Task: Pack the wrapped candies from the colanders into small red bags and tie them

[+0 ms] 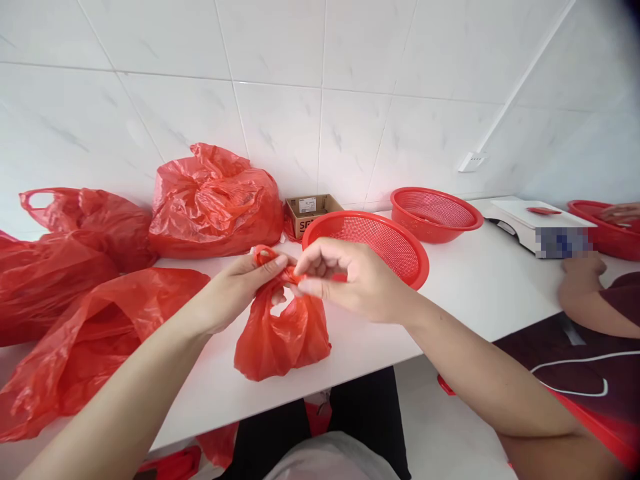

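1. At the centre of the frame, on the white table (380, 340), a small red plastic bag (283, 340) sits bulging, with contents not visible through the film.
2. My left hand (235, 292) is at the bag's top. Its fingers (270, 267) are closed, gripping the gathered handles (265, 255) against the thumb.
3. My right hand (350, 277) is just beside the left, over the same gathered neck. Its thumb and forefinger (313, 283) are pinched on the red plastic; the remaining fingers are curled.
4. Upper left of the frame: several larger red bags are heaped against the tiled wall (320, 127), the tallest (215, 203) touching a small cardboard box (313, 215).
5. Behind my right hand, a red plastic colander (380, 243) rests on the table, tilted. A second red colander (434, 215) stands farther back.
6. Upper right of the frame: a white scale (537, 219) holds a flat red item (543, 211); its front is blurred.
7. Far right: a co-worker's hand (580, 277) lies at the table edge, and another hand (620, 213) rests at a red basket (593, 217).
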`<action>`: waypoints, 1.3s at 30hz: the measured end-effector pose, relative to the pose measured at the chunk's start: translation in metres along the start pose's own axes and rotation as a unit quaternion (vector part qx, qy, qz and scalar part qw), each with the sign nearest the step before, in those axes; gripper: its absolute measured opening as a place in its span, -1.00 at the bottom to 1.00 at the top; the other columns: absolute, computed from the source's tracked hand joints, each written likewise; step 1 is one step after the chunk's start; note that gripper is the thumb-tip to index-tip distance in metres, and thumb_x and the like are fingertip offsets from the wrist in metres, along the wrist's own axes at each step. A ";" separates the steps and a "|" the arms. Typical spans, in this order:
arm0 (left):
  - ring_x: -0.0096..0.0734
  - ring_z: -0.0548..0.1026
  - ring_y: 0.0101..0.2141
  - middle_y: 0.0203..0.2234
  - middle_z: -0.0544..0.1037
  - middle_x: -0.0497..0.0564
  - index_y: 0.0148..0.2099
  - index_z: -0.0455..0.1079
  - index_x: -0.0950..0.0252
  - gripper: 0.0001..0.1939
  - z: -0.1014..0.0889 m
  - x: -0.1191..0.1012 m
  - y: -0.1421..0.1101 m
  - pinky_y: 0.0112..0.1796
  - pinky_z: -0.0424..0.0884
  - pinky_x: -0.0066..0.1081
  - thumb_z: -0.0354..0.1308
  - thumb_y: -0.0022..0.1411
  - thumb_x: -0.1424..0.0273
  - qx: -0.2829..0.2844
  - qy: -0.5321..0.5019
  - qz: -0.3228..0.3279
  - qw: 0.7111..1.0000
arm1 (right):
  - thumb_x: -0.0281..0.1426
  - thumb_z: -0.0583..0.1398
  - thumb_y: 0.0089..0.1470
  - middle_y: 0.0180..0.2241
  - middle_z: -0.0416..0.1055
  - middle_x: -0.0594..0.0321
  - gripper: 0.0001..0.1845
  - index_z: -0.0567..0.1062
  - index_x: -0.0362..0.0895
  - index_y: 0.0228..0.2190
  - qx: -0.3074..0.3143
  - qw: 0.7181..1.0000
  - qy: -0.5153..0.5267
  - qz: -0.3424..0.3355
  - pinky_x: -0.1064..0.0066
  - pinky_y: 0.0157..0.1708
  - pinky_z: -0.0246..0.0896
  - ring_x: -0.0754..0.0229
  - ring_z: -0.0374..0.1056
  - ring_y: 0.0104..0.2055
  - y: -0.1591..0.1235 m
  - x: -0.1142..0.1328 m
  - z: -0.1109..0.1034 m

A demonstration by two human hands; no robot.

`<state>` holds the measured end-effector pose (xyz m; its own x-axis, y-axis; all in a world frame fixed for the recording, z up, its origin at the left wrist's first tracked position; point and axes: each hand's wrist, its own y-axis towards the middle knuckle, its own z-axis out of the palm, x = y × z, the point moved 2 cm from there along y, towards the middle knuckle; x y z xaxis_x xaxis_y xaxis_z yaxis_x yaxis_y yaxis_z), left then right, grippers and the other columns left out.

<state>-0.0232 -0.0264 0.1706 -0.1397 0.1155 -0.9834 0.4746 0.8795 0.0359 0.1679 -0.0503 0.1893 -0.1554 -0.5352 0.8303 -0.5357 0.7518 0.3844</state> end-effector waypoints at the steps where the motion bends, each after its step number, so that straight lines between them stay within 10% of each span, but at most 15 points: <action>1: -0.39 0.47 -0.43 -0.50 0.51 -0.01 -0.38 0.49 0.26 -0.68 0.000 -0.002 -0.001 -0.34 0.43 -0.40 0.11 0.28 0.16 0.020 0.035 0.009 0.999 | -0.42 0.25 0.14 -0.31 0.47 0.30 -0.91 0.47 -0.11 -0.26 0.020 1.000 0.003 -0.018 0.39 -0.17 0.35 0.29 0.40 -0.24 -0.002 0.003 0.002; 6: -0.38 0.49 -0.43 -0.42 0.58 -0.03 -0.34 0.54 0.19 -0.90 0.004 -0.008 -0.007 -0.37 0.41 -0.41 0.19 0.16 0.35 0.069 0.175 0.069 0.980 | -0.31 0.15 0.25 -0.07 0.47 0.22 -0.80 0.44 -0.06 -0.10 -0.024 0.998 0.036 -0.034 0.30 0.05 0.28 0.23 0.38 0.01 0.002 -0.012 0.007; 12: -0.45 0.42 -0.51 -0.49 0.53 -0.07 -0.29 0.49 0.23 -0.67 0.008 0.002 -0.012 -0.52 0.25 -0.48 -0.03 0.02 0.62 -0.159 0.401 0.201 0.880 | -0.37 0.04 0.31 0.03 0.41 0.21 -0.62 0.31 0.03 0.13 0.031 0.994 0.054 0.088 0.26 0.01 0.31 0.28 0.43 -0.14 0.010 -0.054 0.018; 17: -0.30 0.55 -0.09 -0.06 0.58 0.07 0.00 0.52 0.24 -0.73 0.006 0.011 -0.015 -0.17 0.46 -0.41 0.08 0.30 0.43 -0.191 0.416 0.289 0.841 | -0.27 0.08 0.29 -0.23 0.46 0.25 -0.78 0.48 -0.09 -0.21 0.046 0.997 0.051 0.038 0.35 -0.12 0.29 0.25 0.39 -0.17 0.007 -0.050 0.015; 30: -0.18 0.44 0.03 -0.08 0.56 0.06 -0.17 0.55 0.15 -0.79 0.021 0.068 -0.091 -0.07 0.45 -0.33 0.06 0.34 0.40 -0.065 0.373 0.157 0.912 | -0.18 0.04 0.26 -0.45 0.47 0.30 -0.62 0.32 -0.11 -0.53 -0.138 0.965 -0.152 0.165 0.36 -0.30 0.15 0.26 0.35 -0.40 0.006 -0.111 -0.030; 39: -0.16 0.37 0.15 0.08 0.49 0.07 0.00 0.51 0.12 -0.65 0.031 0.082 -0.045 0.17 0.23 -0.19 -0.06 0.42 0.19 -0.151 -0.068 0.072 0.983 | -0.14 0.13 0.22 -0.43 0.35 0.32 -0.67 0.37 -0.11 -0.46 -0.104 0.988 0.089 0.078 0.40 -0.30 0.25 0.28 0.33 -0.34 0.012 -0.066 0.009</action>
<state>-0.0297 -0.0710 0.0827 0.0381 0.2043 -0.9782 0.1974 0.9581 0.2077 0.1645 -0.0096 0.1349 -0.0653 -0.3444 0.9365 -0.3314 0.8928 0.3052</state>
